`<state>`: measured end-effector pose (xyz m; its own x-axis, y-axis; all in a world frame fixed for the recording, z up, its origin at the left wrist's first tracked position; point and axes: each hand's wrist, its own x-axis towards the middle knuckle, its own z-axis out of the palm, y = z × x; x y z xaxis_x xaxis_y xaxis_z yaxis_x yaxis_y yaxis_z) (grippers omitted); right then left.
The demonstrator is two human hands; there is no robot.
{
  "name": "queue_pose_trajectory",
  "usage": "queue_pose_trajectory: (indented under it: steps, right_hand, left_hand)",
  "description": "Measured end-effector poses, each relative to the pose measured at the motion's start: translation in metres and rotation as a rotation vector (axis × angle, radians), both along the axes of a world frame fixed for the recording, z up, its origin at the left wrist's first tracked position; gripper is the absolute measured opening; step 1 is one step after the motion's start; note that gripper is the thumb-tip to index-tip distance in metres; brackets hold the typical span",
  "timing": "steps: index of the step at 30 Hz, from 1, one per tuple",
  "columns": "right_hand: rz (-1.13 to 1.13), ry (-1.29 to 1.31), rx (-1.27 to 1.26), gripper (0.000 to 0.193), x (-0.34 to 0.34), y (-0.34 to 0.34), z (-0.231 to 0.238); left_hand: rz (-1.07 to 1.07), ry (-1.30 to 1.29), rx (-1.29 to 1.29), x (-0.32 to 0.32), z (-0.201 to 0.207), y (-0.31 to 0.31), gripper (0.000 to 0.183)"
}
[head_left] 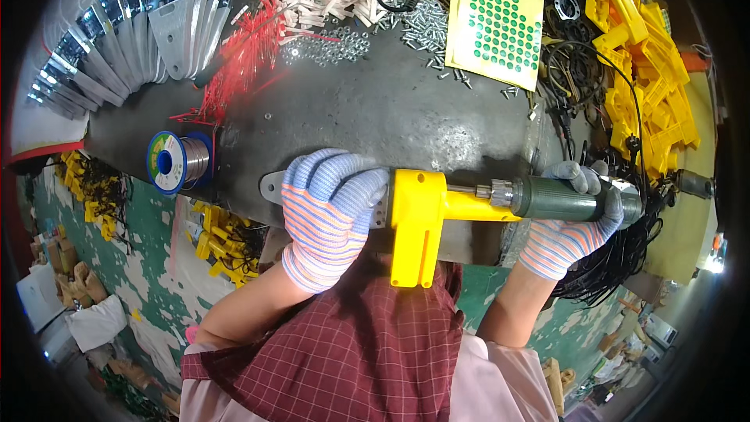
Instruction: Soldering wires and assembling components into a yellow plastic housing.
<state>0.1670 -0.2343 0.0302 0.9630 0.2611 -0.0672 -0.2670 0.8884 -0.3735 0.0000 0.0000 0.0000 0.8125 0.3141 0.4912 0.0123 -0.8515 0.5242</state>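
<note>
Flanking a slotted yellow bracket (408, 223), curled left hand (332, 207) clasps a grey plate (276, 194), right hand (578, 236) a dark-green screwdriver (548, 198).

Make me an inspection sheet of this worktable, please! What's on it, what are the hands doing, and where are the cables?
Surface: dark grey, scuffed worktop, shiny where light hits it.
Job's things: yellow plastic slotted bracket beside a flat grey metal plate; dark green cylindrical power screwdriver, its shaft pointing toward the bracket.
Clutter: piles of silver metal screws and thin red strips; pale yellow sheet with round green stickers; blue-rimmed spool of silver wire.
Left hand: striped knit glove, curled over the plate.
Right hand: striped knit glove, wrapped round the screwdriver.
Cables: thin black cord near the screwdriver's rear; tangled black cable bundle by the right wrist.
Surroundings: green floor with pale worn patches.
</note>
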Motion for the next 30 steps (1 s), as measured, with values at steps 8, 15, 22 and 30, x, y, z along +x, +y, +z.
queue_pose_trajectory:
  steps: [8, 15, 22, 30]
  right_hand:
    - [-0.182, 0.075, -0.165, 0.046, -0.006, -0.002, 0.026]
    - [-0.126, 0.014, -0.043, 0.048, -0.031, -0.021, 0.017]
    - [-0.162, 0.047, -0.080, 0.046, -0.035, -0.010, 0.014]
    - [-0.147, 0.120, -0.092, 0.043, -0.034, -0.014, 0.017]
  left_hand:
    - [0.002, -0.020, -0.107, -0.004, 0.005, 0.005, 0.016]
    - [-0.147, 0.091, -0.005, -0.019, 0.000, -0.002, 0.023]
    - [-0.132, 0.043, 0.015, -0.018, -0.006, -0.002, 0.023]
    - [-0.141, 0.065, 0.043, -0.020, -0.010, -0.002, 0.024]
